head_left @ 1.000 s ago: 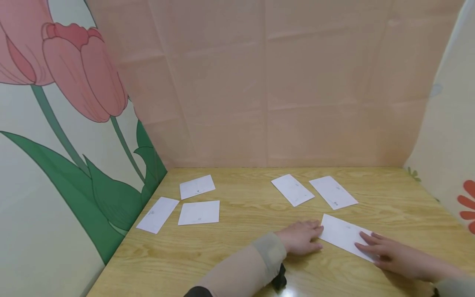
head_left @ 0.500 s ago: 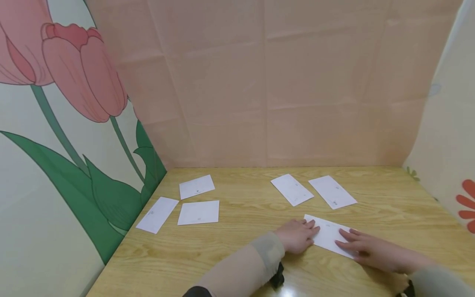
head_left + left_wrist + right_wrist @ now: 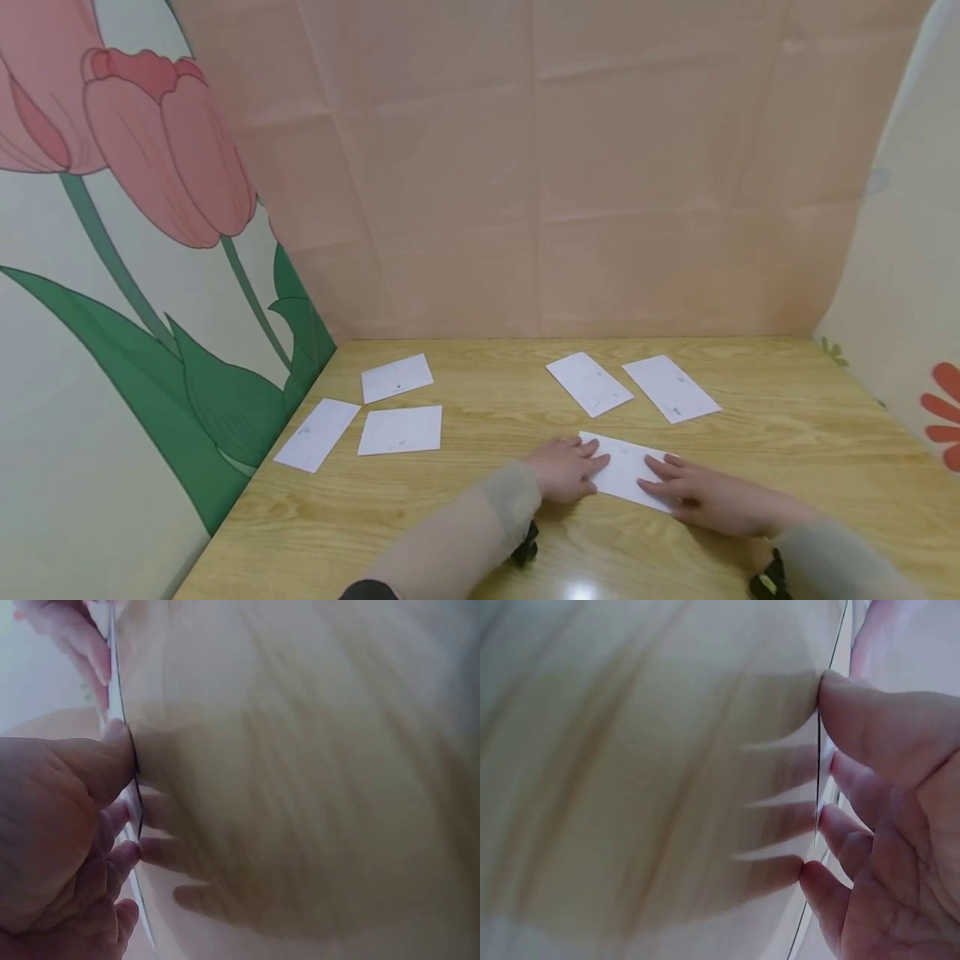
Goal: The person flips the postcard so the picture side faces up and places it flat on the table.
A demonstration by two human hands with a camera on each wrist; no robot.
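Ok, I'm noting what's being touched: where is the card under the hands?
In the head view, the white card lies right of centre on the table, with left hand on one end, right hand on the other, two cards beyond.

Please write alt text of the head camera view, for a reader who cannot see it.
A person's left hand and right hand touch opposite ends of a white card on a wood-grain table. Five other cards lie apart from it: three to the left, two behind it.
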